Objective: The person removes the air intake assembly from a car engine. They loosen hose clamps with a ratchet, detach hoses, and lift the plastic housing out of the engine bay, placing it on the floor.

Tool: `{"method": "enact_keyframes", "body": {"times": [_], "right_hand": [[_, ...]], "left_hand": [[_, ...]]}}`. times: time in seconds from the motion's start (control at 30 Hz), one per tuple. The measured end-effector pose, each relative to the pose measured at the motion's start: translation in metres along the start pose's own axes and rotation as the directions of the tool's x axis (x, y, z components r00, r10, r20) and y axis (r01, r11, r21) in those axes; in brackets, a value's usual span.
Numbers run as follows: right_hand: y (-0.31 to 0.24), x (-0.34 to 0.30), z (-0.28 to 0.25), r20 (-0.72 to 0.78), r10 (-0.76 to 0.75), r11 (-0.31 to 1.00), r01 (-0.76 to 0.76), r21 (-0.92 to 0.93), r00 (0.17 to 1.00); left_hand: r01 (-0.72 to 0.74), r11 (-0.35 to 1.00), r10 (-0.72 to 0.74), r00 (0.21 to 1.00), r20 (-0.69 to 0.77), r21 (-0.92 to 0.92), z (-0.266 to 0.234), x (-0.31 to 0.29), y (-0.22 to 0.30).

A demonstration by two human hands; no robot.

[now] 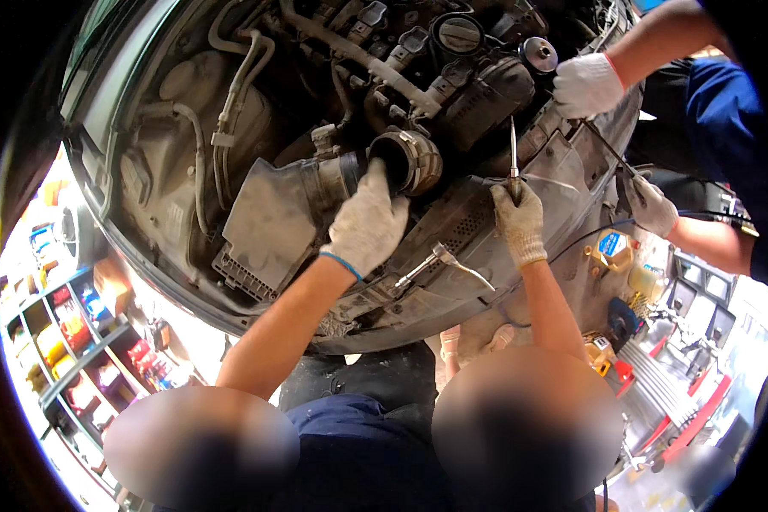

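The main hazard is the open mouth of the intake duct (419,160), which sits between the air filter box (269,209) and the engine cover (490,96) with its bore uncovered; grit from the dusty parts around it, or a small dropped fastener, could fall in and be hard to get back. The person's left hand (369,224) in a pale knitted glove reaches to the near rim of that mouth, its fingertips at the opening; whether its grip is closed on the rim or merely laid against it, I cannot tell. A hard pull there could tear old rubber or bend the clamp (420,162) around the duct, and loose glove fibres could snag on the metal band. The right hand (519,222) has its grip wrapped round the handle of a screwdriver (513,147), shaft pointing toward the engine; if it slips, the tip could gouge the engine cover or jab a neighbouring hose. A ratchet (420,266) lies loose on the front panel (448,205), just below the left hand, where a brushing forearm could send it sliding. The co-worker's upper hand (589,85) and lower hand (653,205), near a thin dark rod (606,146), are close enough to the screwdriver that an unannounced sweep could cause a knock.
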State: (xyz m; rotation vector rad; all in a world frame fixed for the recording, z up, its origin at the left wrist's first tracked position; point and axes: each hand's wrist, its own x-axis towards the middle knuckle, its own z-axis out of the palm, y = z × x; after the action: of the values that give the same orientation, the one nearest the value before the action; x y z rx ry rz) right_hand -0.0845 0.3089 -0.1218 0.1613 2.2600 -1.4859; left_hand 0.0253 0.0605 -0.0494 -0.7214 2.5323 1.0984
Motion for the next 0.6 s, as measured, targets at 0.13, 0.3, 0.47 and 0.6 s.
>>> {"method": "enact_keyframes", "body": {"times": [0.13,0.3,0.47,0.6], "right_hand": [[0.004,0.002,-0.002,-0.001,-0.027,0.996,0.027,-0.09,1.0],[-0.003,-0.002,-0.004,0.0,-0.008,0.996,0.008,-0.09,1.0],[-0.007,-0.003,-0.001,-0.001,0.011,0.998,-0.011,-0.064,1.0],[0.01,0.005,-0.004,-0.024,-0.046,0.991,0.043,-0.127,0.999]], "left_hand": [[0.067,0.995,-0.07,0.997,-0.035,-0.073,0.036,-0.029,-0.006],[0.103,0.985,-0.102,0.995,0.018,-0.141,0.034,-0.035,-0.016],[0.015,0.998,-0.009,0.995,0.099,-0.054,0.043,-0.045,-0.004],[-0.024,0.987,0.045,0.99,0.135,-0.158,0.044,-0.038,-0.023]]}}
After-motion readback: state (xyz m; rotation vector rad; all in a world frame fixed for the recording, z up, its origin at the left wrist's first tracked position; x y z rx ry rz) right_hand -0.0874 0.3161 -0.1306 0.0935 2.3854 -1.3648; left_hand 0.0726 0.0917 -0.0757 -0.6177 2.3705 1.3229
